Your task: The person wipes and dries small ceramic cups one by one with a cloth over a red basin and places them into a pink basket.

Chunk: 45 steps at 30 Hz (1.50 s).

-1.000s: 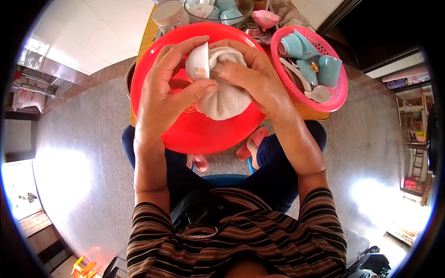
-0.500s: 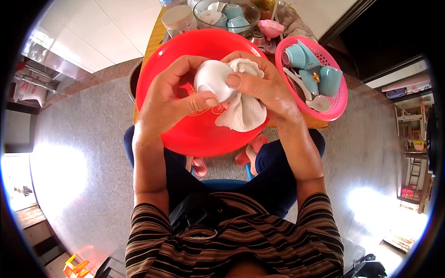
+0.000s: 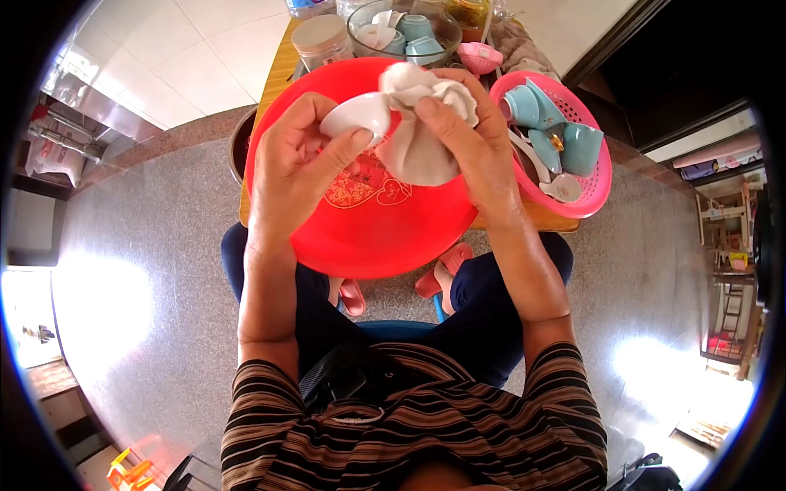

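Above a large red basin (image 3: pixel 368 245), my left hand (image 3: pixel 299 159) pinches a small white cup (image 3: pixel 358 117) between thumb and fingers; the cup is tilted on its side. My right hand (image 3: pixel 475 135) is closed on a bunched off-white cloth (image 3: pixel 417 147), whose lower part hangs over the basin. The cloth's upper end lies close against the cup's right side; whether it goes inside the cup I cannot tell. Gold printed patterns show on the basin's floor below the hands.
At the right, a pink perforated basket (image 3: pixel 600 192) holds light-blue cups (image 3: pixel 582 149) and white spoons (image 3: pixel 562 188). Behind the basin, a glass bowl (image 3: pixel 449 51) holds more cups, beside a lidded jar (image 3: pixel 322 41) and a small pink item (image 3: pixel 480 57). The wooden table (image 3: pixel 548 217) supports them.
My right hand has drawn the cloth up and slightly right, from around the cup to its side. The white cup has turned in my left hand and now lies more tilted.
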Motion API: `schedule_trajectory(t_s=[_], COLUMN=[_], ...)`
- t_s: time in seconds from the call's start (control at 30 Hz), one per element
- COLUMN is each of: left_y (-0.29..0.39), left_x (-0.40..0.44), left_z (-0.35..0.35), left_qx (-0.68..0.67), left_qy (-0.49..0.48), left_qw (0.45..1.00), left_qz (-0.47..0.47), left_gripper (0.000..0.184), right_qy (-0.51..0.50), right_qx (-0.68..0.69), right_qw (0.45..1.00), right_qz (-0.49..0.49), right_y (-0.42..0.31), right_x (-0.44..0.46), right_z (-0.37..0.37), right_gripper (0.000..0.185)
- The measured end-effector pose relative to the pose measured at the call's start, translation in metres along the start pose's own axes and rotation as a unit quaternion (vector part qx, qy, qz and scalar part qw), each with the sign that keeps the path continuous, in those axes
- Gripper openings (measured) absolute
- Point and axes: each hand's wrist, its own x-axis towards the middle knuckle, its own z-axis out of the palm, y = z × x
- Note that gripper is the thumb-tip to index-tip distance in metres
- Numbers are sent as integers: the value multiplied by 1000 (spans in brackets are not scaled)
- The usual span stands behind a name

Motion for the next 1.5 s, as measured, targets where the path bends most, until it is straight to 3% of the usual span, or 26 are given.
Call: schedule_trajectory(t_s=[0.07, 0.1, 0.17, 0.3, 0.4, 0.57, 0.7, 0.77, 0.83, 0.9, 0.97, 1.03, 1.1, 1.17, 1.2, 1.27, 1.43, 1.5], left_y=[-7, -7, -8, 3, 10, 7, 3, 5, 7, 10, 5, 3, 5, 14, 14, 11, -4, -7], left_x=[2, 2, 0, -5, -6, -6, -4, -5, -6, -9, -9, -11, -11, -9, -10, -12, -8, -9], left_z=[-1, -1, 0, -2, 1, -5, -7, -7, -3, 5, 2, 19, 15, 12, 8, 0, 1, 5], left_qx=[127, 127, 103, 44, 22, -99, -177, -176, -176, -54, 17, 72, 56, 2, 2, -159, -310, -428], left_qy=[66, 68, 41, -13, -51, 18, 56, 50, 43, 43, -11, -4, -22, -69, -72, -40, -22, -9], left_qw=[989, 989, 994, 998, 997, 993, 980, 981, 982, 997, 996, 997, 998, 996, 996, 979, 945, 896], left_qz=[33, 33, 10, -37, -59, -54, -75, -67, -58, -43, -89, 27, -9, -51, -51, -120, -105, -118], left_gripper=[16, 16, 16, 19, 22, 30, 30, 29, 28, 25, 21, 19, 19, 23, 23, 28, 31, 29], right_qy=[12, 11, -78, -80, -55, -28, 7, -33, -37, 1, 6, 12, 16, 16, 17, 16, 33, 44], right_qx=[-71, -71, -284, -365, -272, -121, -161, -334, -375, -441, -444, -448, -407, -399, -324, -205, -167, -168], right_qw=[997, 997, 929, 907, 952, 992, 985, 908, 895, 845, 844, 843, 889, 890, 931, 974, 980, 979], right_qz=[9, 9, -224, -193, -131, -19, -65, -251, -239, -304, -301, -298, -209, -220, -168, -95, -104, -111], right_y=[-11, -9, -4, -12, -7, -7, 3, 8, -3, -7, -10, -16, -22, -19, -17, -19, -5, -2], right_x=[0, 0, -2, -5, -2, -3, -10, -8, -12, -14, -15, -15, -14, -8, -6, -7, -8, -9], right_z=[1, 2, 5, 7, 0, 3, 14, 14, 18, 19, 19, 17, 15, 7, 5, 7, 13, 15], right_gripper=[32, 32, 35, 32, 26, 25, 29, 35, 40, 41, 40, 39, 30, 25, 22, 17, 21, 23])
